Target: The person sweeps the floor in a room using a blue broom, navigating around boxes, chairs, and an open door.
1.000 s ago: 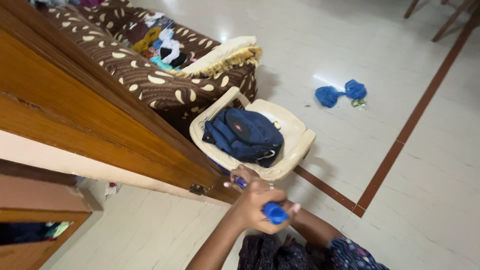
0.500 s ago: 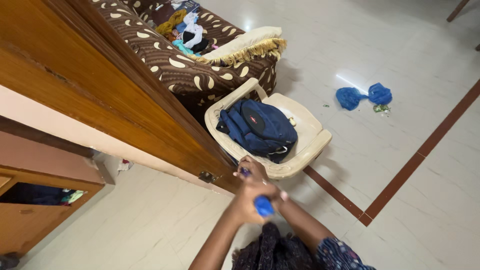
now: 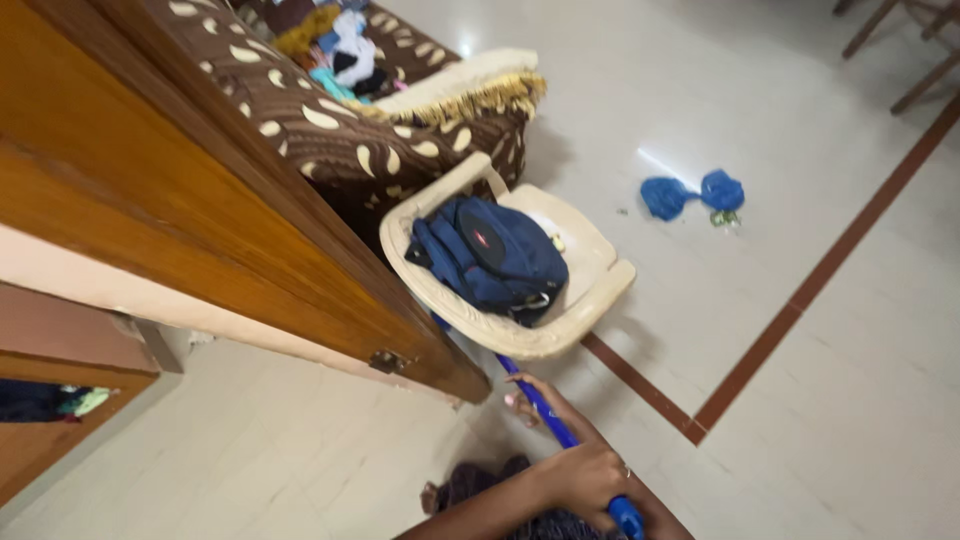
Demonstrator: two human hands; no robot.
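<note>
Evidently the blue handle (image 3: 560, 425) has been drawn back toward the person: half a second ago both hands were stacked high on it, close under the cream plastic chair (image 3: 590, 300); now they sit lower and nearer the bottom edge of the view, with more of the shaft exposed between hands and chair.

Right hand (image 3: 590, 478): closed around the handle just above its rounded blue end cap, ring visible on one finger. Left hand (image 3: 535, 398): further up the shaft, fingers curled about it; the grip looks closed, though motion blur softens the fingertips. The far end of the handle runs under the chair's near rim and is hidden there, so its head cannot be seen.

Judgement: this reads as a pull stroke with a long-handled floor tool, worked beneath the chair, with the working end still under it.

Surroundings:
- Navy backpack (image 3: 495, 255) lies in the chair seat.
- Brown patterned sofa (image 3: 330, 130) stands beyond the chair, with loose clothes on it.
- Wooden door (image 3: 200, 230) stands at left, its lower corner near the left hand.
- Blue plastic bag (image 3: 690, 193) lies on the tiled floor (image 3: 850, 400), well apart at far right, with small debris beside it.
</note>
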